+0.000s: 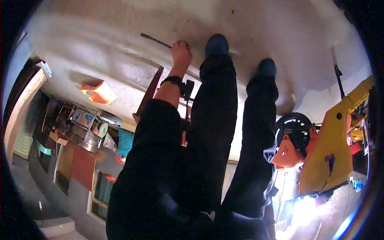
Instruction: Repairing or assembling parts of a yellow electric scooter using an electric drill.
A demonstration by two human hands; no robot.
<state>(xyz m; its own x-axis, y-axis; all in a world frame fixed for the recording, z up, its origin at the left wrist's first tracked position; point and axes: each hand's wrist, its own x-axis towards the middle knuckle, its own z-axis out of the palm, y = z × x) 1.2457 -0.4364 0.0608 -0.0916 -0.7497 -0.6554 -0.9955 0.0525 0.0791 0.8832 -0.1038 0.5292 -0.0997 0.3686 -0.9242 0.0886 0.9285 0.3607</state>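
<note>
My left hand (182,54) reaches down to the grey floor, just left of my left shoe (217,45). Its fingers are curled around the near end of a thin dark rod (154,39), which sticks out to the left; the exact kind of rod cannot be made out. A black strap with a small black device (187,89) sits on my left wrist. Beside that forearm stands a dark red frame piece (151,91), partly covered by my sleeve. My right hand is out of the picture.
An orange plastic shell (100,93) lies on the floor to the left. At right are a yellow body panel (326,148), a black wheel (294,122) and an orange fender (287,154). Metal racks with mixed goods (84,120) stand at far left. My right shoe (267,68) rests on the floor.
</note>
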